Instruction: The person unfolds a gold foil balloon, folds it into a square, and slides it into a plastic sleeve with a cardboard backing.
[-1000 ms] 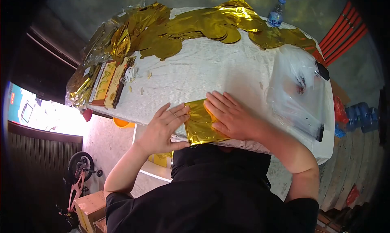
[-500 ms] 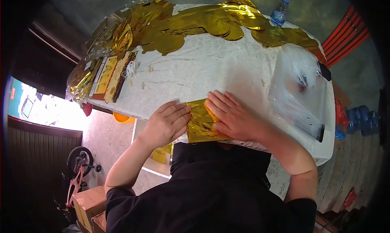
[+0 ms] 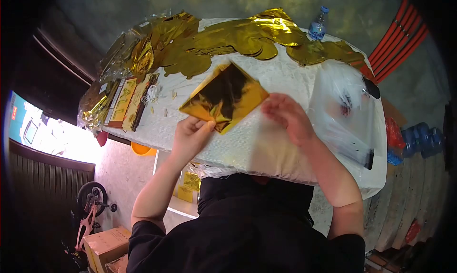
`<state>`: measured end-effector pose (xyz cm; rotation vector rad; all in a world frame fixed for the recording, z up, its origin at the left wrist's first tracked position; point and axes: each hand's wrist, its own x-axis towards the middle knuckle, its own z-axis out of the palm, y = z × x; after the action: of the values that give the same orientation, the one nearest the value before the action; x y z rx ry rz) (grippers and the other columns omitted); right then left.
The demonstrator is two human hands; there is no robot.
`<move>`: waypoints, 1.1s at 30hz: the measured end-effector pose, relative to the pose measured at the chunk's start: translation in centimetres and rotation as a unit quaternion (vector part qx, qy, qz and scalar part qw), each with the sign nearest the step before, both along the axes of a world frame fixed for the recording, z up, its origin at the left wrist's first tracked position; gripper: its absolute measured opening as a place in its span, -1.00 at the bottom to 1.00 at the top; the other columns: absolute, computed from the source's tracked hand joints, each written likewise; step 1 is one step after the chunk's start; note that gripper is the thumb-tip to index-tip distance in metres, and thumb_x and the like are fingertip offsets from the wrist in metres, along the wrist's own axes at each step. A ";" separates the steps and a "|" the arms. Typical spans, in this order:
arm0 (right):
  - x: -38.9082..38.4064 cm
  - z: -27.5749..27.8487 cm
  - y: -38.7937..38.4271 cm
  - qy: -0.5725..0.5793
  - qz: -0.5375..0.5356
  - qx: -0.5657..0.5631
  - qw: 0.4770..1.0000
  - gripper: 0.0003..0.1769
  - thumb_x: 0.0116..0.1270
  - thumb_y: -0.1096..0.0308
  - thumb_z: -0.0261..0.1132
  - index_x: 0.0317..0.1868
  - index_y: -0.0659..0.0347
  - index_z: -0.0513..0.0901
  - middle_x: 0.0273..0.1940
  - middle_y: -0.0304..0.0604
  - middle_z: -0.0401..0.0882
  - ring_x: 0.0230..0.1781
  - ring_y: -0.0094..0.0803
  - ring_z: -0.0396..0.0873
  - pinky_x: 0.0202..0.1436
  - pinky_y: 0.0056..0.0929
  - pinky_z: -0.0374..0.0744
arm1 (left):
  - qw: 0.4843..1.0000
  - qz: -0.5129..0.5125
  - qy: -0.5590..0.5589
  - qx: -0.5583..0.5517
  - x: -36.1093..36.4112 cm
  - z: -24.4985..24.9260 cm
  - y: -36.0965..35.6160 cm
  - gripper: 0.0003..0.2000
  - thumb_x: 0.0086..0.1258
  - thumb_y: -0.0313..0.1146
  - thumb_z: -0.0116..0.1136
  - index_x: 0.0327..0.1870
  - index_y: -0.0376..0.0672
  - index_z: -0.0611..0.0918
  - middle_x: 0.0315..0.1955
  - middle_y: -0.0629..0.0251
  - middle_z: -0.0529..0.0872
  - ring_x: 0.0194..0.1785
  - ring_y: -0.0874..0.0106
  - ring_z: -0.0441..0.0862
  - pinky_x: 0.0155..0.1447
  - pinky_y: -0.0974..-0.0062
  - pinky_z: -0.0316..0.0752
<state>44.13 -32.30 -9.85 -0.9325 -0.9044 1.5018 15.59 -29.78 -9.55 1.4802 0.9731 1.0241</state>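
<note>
A folded gold foil balloon (image 3: 226, 94), shiny and roughly square, is tilted up above the white-covered table (image 3: 266, 154). My left hand (image 3: 192, 136) pinches its lower edge between thumb and fingers. Close by the balloon's right corner is my right hand (image 3: 291, 119), its fingers loosely curved and a little blurred; I see nothing held in it. Flat gold foil balloons (image 3: 228, 37) with rounded outlines lie overlapping along the far edge of the table.
Clear plastic bags (image 3: 340, 116) cover the table's right side. Packaged gold items (image 3: 124, 101) and white string (image 3: 151, 93) sit at the left. A water bottle (image 3: 318, 24) stands at the back. Below on the left are a cardboard box (image 3: 107, 244) and a small bike (image 3: 90, 208).
The folded foil balloon has been lifted from the table's near edge and turned, in my left hand. My right hand has come off its surface and moved to the right.
</note>
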 end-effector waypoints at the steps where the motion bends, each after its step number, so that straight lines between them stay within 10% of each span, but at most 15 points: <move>1: -0.3 -0.1 -0.1 -0.002 0.001 0.002 1.000 -0.65 0.39 0.42 0.10 0.17 0.26 0.44 0.05 -0.16 0.54 0.10 -0.41 0.51 0.26 -0.39 0.44 | 0.988 -0.022 -0.142 -0.052 1.4 0.0 0.2 -0.86 0.37 -0.44 0.20 -0.23 -0.35 0.62 -0.45 0.35 0.70 -0.49 0.63 0.57 -0.38 0.67 0.43; 8: -1.7 0.3 -0.5 -0.046 0.113 -0.010 0.993 -0.75 0.38 0.30 0.23 -0.01 0.24 0.55 -0.26 -0.22 0.63 -0.33 -0.52 0.58 -0.17 -0.48 0.57 | 0.955 -0.051 -0.202 -0.212 6.7 -0.3 0.1 -0.88 0.41 -0.41 0.16 -0.33 -0.26 0.57 -0.48 0.39 0.66 -0.43 0.67 0.57 -0.32 0.72 0.45; 33: -2.2 0.9 -1.3 -0.069 0.017 -0.043 0.997 -0.83 0.20 0.42 0.38 -0.19 0.18 0.62 -0.34 -0.33 0.62 -0.48 -0.62 0.51 -0.40 -0.62 0.52 | 0.975 -0.112 -0.122 -0.149 7.7 0.2 -0.4 -0.91 0.33 -0.42 0.21 -0.32 -0.22 0.68 -0.48 0.42 0.68 -0.45 0.68 0.53 -0.36 0.68 0.38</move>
<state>41.90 -33.58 -8.90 -1.0994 -0.9660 1.5289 23.25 -30.18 -9.36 1.1542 0.7292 0.8312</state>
